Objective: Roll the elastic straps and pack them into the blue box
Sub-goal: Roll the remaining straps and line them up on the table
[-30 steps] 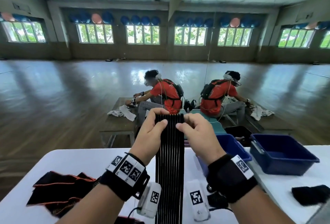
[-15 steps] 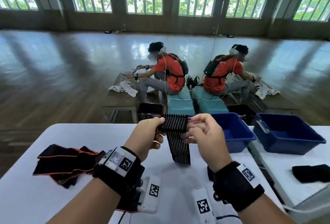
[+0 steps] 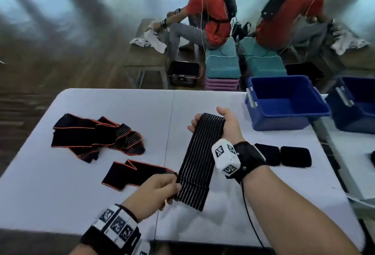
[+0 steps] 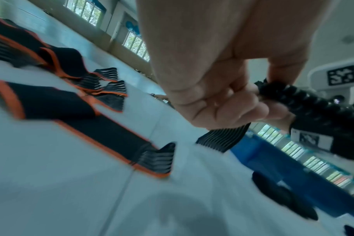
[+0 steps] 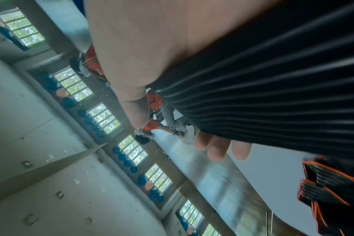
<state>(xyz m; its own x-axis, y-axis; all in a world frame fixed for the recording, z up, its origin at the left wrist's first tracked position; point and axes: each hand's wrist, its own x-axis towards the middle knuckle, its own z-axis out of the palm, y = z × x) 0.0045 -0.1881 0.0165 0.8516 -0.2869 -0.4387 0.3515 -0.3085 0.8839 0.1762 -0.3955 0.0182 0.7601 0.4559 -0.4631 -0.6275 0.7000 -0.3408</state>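
Both hands hold one striped strap [image 3: 197,154] above the table [image 3: 60,193]: the right hand [image 3: 225,122] grips its far end, the left hand [image 3: 156,190] pinches the near end. Rolling should start tight and straight, I think; the blue box [image 3: 284,103] waits nearby.

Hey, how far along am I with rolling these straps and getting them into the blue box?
Early on. Two black rolls sit on the table, seemingly already rolled but unpacked; the blue box looks empty. In hand: the striped strap, stretched flat between the left hand and right hand, not yet rolled. Left: the orange-edged straps lying loose, then packing everything.
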